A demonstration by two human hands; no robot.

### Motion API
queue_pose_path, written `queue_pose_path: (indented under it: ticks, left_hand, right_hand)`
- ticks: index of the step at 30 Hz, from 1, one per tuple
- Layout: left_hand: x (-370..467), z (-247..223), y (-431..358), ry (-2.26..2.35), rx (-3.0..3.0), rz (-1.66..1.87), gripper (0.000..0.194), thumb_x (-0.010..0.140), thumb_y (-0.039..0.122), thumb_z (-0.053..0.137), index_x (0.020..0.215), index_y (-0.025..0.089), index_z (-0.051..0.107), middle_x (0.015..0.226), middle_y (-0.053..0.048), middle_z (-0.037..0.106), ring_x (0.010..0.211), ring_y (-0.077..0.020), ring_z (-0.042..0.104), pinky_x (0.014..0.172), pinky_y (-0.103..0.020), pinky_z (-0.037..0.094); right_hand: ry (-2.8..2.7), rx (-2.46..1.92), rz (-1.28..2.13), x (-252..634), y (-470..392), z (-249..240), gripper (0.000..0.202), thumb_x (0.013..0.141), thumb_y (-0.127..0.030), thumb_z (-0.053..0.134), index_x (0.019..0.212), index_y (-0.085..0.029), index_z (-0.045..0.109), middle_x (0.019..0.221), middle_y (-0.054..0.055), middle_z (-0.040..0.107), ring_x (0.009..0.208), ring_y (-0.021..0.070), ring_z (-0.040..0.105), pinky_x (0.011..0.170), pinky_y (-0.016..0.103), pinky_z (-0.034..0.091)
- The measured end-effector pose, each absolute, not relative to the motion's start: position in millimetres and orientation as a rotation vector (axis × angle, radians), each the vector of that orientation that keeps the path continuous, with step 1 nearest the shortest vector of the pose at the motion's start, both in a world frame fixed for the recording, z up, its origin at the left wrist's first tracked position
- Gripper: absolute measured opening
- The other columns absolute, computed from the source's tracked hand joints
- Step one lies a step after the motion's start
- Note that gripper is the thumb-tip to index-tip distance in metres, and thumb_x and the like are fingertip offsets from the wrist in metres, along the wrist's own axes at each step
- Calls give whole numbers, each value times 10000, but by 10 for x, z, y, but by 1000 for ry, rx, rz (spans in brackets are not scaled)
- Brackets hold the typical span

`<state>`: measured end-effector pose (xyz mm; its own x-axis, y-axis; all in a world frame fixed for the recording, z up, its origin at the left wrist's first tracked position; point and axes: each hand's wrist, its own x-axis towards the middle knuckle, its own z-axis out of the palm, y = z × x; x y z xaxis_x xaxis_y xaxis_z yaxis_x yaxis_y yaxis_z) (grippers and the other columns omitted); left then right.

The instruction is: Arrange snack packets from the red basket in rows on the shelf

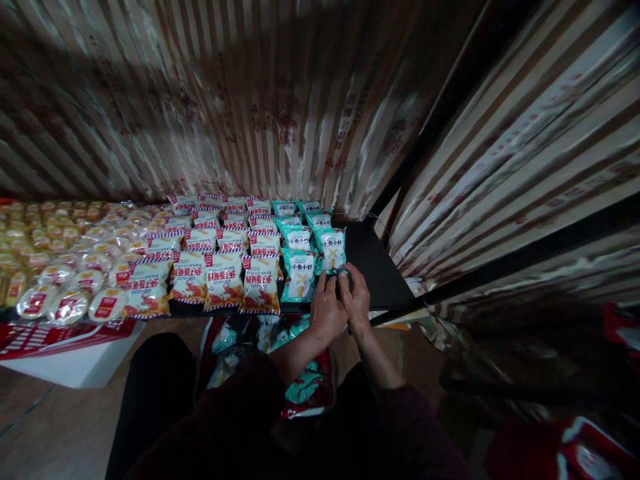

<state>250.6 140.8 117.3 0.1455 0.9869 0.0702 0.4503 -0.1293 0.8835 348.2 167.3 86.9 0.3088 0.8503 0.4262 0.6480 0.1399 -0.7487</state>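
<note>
A green-and-white snack bag (332,249) leans at the right front of the rows on the black shelf (375,267). My left hand (328,309) is closed at its lower edge, fingers pointing away from me. Beside it, my right hand (355,295) grips the same edge at the right corner, and the two hands touch near the thumbs. Just left stands another green bag (299,279), close to my left fingertips. More green bags stand behind in two columns. How the fingers wrap under the held bag is partly hidden.
Rows of orange-and-white bags (223,281) and round wrapped snacks (71,307) fill the shelf leftward. Below is a red-edged container (327,393) with green bags, between my knees. A red basket (60,337) sits at left. Striped plastic sheeting (240,100) hangs behind; dark bars cross at right.
</note>
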Motion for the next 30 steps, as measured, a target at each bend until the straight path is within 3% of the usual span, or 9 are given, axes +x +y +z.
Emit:
queue_pose_path:
  ticks: [10,19,24,30]
  left_hand:
    - [2110,1003,697,1399,1633,799,423,820,83,421,1213,129,573,1402,-130,496,1306,-201,463,1113,-328,371]
    - [1733,559,381,1535,1539,584,386,836,122,458,1194,120,601,1410,-138,490,1294,-208,476,1105,-317,362]
    - [1567,353,413,1673,1386,483,350,844,168,481,1159,124,627,1419,-149,476,1308,-236,457,1099,-312,341]
    - [1331,52,582,1777,1249,510,439,802,119,541,1240,92,553,1429,-181,447,1396,-247,316,1135,-318,260]
  right_hand:
    - [-1467,-1554,279,3089,952,695,386,893,-423,397,1084,-185,633,1147,136,650,1105,244,581,993,450,443]
    - [-1532,-1630,509,2713,607,116,385,873,-393,366,1019,-182,653,1063,128,667,1056,250,592,979,446,442]
    - [-1554,-1748,732,2489,661,-95,353,835,-323,419,1041,-165,658,1129,135,657,1101,252,579,1009,424,423]
    - [-1511,-1859,959,2276,811,-288,391,797,-225,477,1152,-157,627,1186,119,652,1136,245,586,1033,390,405]
